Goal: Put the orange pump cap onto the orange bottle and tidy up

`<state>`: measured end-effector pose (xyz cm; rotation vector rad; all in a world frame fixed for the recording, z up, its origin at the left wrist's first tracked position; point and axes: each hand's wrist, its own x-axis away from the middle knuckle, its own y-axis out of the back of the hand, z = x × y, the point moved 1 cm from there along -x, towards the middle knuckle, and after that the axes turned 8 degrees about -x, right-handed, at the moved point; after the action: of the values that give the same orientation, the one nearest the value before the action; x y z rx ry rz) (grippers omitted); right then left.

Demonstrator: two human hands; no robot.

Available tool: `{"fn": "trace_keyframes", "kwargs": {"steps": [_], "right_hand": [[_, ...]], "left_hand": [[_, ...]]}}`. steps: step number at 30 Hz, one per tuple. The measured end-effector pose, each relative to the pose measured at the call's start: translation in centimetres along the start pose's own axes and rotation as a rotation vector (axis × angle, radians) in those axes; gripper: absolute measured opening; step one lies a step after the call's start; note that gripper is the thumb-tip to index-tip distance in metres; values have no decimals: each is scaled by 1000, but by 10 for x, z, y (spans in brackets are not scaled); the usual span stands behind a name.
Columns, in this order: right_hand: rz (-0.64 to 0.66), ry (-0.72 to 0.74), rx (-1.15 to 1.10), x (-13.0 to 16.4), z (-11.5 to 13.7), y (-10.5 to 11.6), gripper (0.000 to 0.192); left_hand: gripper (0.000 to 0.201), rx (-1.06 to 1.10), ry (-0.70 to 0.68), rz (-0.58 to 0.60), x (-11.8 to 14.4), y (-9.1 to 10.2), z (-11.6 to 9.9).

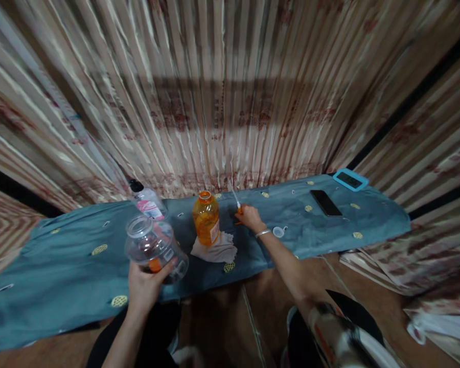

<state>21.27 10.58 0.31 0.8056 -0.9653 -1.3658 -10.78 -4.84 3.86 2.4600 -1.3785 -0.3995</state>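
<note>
My left hand [144,286] is wrapped round a clear plastic jar [140,227] with an open mouth, leaning a little over the front of the table. An orange patch shows on or through its lower wall. My right hand [251,219] grips a thin tool [237,203] with an orange handle and a pale, slender upper part; its exact kind is hard to make out. Between the hands, an orange see-through bottle [206,222] stands uncapped on a crumpled whitish cloth [218,251]. A small white round lid [278,232] lies right of my right wrist.
Behind the jar is a clear bottle [149,204] with a black top and pink label. A dark phone [325,203] and a blue-framed digital clock [350,179] lie at the right. The table has a teal cloth [76,250]; a striped curtain [222,102] hangs behind.
</note>
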Motion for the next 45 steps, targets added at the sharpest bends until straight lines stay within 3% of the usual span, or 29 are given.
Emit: {"fn": "trace_keyframes", "kwargs": {"steps": [3,9,13,17,21,24,27,29,32,34,36,37,41,43,45], "right_hand": [[-21,23,3,12,1,6,46],[-92,136,-55,46,15,12,47],[-47,254,-166,79,29,-10,47],[-11,400,-349,102,40,-34,62],[-4,398,-471,101,43,-49,72],[-16,395,-518,94,41,-57,77],[-8,381,-549,90,40,-64,86],[-10,364,-538,91,41,-68,95],[-23,332,-484,97,45,-71,102],[-12,299,-434,103,50,-72,102],[5,269,-385,108,53,-72,100],[11,260,-361,111,54,-73,100],[18,273,-261,117,59,-70,99],[29,298,-201,117,64,-65,73],[61,302,-142,116,72,-60,41]], "left_hand": [[78,11,-78,-33,-15,-8,1],[81,52,-154,-44,-37,-32,5],[82,3,-113,-42,-43,-40,17],[84,-48,-61,-29,-44,-39,25],[86,-10,-87,-32,-44,-41,32],[91,41,-55,40,-43,-45,39],[101,95,-111,69,-35,-38,44],[106,80,-183,2,-22,-25,44],[94,-32,-319,-140,8,-2,40],[75,-88,-429,-86,26,0,35],[56,-62,-479,50,36,-14,29],[58,-26,-479,117,37,-27,25],[103,98,-378,217,17,-93,9],[113,141,-307,218,1,-120,0],[105,169,-247,219,-13,-137,-6]]}}
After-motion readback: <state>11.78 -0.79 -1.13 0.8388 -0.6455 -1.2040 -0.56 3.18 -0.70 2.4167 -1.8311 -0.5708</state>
